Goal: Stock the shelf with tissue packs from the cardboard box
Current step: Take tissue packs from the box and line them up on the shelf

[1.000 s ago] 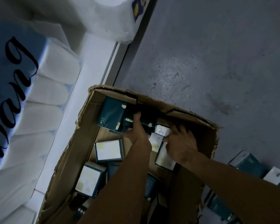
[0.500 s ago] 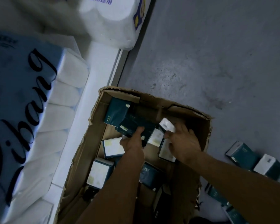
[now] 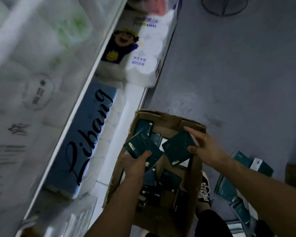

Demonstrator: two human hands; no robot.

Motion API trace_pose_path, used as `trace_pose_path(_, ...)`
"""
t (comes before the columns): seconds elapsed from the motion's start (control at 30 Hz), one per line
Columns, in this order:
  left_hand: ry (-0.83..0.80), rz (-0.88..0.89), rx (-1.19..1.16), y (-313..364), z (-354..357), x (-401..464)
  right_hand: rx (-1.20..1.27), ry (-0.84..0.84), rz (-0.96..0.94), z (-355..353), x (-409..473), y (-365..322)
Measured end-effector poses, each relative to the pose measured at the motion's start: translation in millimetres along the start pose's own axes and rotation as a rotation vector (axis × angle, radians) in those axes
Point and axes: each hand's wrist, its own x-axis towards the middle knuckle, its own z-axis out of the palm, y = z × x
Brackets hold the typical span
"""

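Head view: two dark green tissue packs are up out of the cardboard box (image 3: 162, 224), one in each hand, both above its open top. The left pack (image 3: 142, 149) sits in the left hand (image 3: 135, 165), thumb over its near face, fingers under; its long axis runs from upper left to lower right. The right pack (image 3: 179, 147) is pinched by the right hand (image 3: 202, 148), thumb at its near edge, fingers over the far edge; it is tilted, one corner pointing down into the box. A second pack may lie beneath it; cannot tell.

Key relation: the shelf (image 3: 137, 98) lies to the left of the box, its white ledge just beside the box's left wall. The left hand and its pack are nearer; the right hand would need to cross over the box opening.

More packs (image 3: 169, 181) lie loose in the box bottom, so stocking is judged far from done. Further packs (image 3: 261, 165) lie on the grey floor (image 3: 229, 82) to the right, apart from the box. On the shelf: a blue-labelled roll bundle (image 3: 85, 142) and a white roll bundle (image 3: 143, 53) further along. Shelf images are blurred; free gaps hard to judge.
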Motion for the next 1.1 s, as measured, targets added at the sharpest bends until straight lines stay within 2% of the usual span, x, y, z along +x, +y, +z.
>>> trace_pose_path(0.23,-0.124,0.050,-0.049,38,-64,-111,0.330,0.147,0.078,2,-114,-72)
trace_pose_path(0.4,-0.193,0.107,-0.074,53,-98,-186,0.339,0.158,0.086,6,-177,-105)
trace_pose_path(0.57,-0.176,0.131,-0.169,62,-131,-243,0.318,0.148,0.021,8,-232,-145)
trace_pose_path(0.77,-0.179,0.202,-0.245,75,-173,-316,0.098,-0.009,-0.013,3,-295,-188)
trace_pose_path(1.1,-0.174,0.358,-0.305,73,-252,-439,-0.154,-0.118,-0.165,10,-417,-252)
